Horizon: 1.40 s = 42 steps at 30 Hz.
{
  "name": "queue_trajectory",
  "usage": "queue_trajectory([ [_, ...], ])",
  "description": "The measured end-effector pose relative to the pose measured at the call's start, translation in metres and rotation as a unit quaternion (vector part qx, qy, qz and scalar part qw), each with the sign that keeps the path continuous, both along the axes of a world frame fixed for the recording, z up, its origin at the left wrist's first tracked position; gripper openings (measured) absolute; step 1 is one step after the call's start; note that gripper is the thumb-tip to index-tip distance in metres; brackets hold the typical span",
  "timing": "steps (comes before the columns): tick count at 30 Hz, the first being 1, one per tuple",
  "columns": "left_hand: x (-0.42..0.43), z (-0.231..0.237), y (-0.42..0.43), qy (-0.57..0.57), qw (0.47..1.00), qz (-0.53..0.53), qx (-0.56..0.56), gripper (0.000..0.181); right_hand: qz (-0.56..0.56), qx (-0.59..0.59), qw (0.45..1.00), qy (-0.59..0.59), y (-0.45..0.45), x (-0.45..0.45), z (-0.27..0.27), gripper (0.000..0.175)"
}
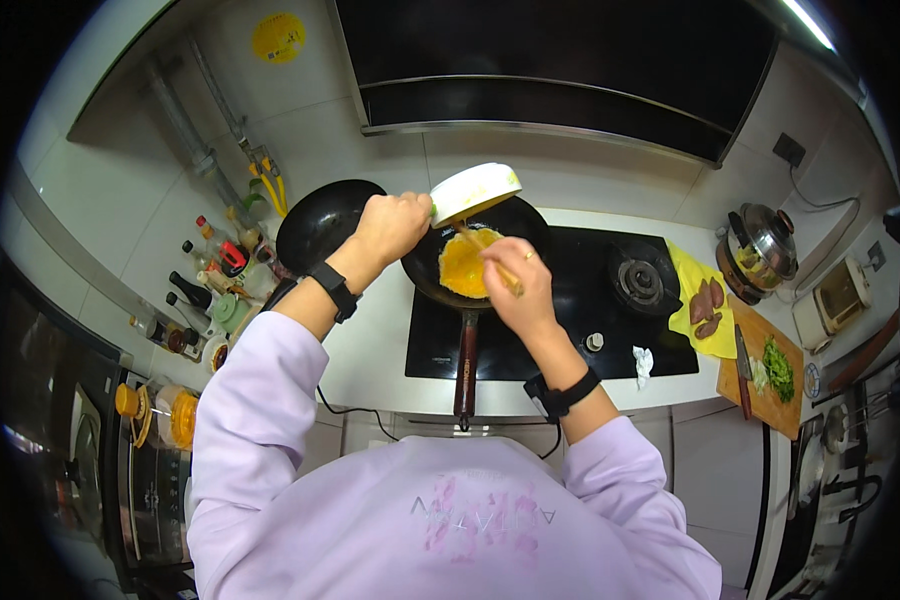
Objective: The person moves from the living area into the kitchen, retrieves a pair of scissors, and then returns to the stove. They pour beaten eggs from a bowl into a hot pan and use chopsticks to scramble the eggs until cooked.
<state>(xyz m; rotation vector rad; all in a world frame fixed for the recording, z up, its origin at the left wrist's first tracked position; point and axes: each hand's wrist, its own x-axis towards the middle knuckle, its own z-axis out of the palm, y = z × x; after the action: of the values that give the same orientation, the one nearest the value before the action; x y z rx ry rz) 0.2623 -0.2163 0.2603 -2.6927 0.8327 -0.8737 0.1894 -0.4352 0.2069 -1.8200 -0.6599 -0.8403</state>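
Note:
My left hand (394, 225) grips the green handle of a white bowl (476, 193), which is tilted over a black wok (420, 274). Yellow beaten egg (461, 266) lies spread in the bottom of the wok. In my right hand (521, 285) is a pair of wooden chopsticks (504, 274), their tips reaching up to the bowl's lower rim. The wok rests on the left side of a black gas hob (570, 337), its dark wooden handle (466, 371) pointing towards me.
Left of the wok is a second black pan (322, 225), beside several sauce bottles (232, 259). At right, meat pieces (706, 304) lie on a yellow cloth (679, 274). A cutting board (784, 416) bears a knife (743, 375) and chopped greens (778, 369). A range hood (555, 60) hangs above.

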Motion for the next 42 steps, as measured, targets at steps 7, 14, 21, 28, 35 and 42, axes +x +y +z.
queue_trajectory([
  [7,-0.003,0.004,0.007,-0.007,1.0,-0.004,-0.001,0.012,-0.034,0.028,0.999,0.001,0.001,0.001,0.002,0.012],
  [14,-0.004,0.004,0.014,-0.006,1.0,0.006,-0.008,0.012,-0.025,0.011,1.0,0.009,0.002,0.004,0.005,0.009],
  [21,-0.003,0.006,0.022,-0.013,1.0,-0.01,-0.015,0.013,-0.093,0.037,0.994,0.034,-0.012,-0.01,0.008,0.007],
  [28,-0.002,0.012,0.024,-0.006,1.0,-0.002,-0.011,0.009,-0.039,0.019,0.999,0.033,-0.008,-0.019,0.005,0.01],
  [35,-0.009,0.018,0.017,0.007,1.0,0.0,-0.009,0.008,0.01,-0.037,0.999,0.01,0.009,-0.002,-0.004,0.013],
  [42,-0.014,0.018,0.015,0.008,1.0,-0.001,0.015,0.004,-0.048,-0.043,0.998,0.017,-0.005,0.022,-0.001,0.015],
])
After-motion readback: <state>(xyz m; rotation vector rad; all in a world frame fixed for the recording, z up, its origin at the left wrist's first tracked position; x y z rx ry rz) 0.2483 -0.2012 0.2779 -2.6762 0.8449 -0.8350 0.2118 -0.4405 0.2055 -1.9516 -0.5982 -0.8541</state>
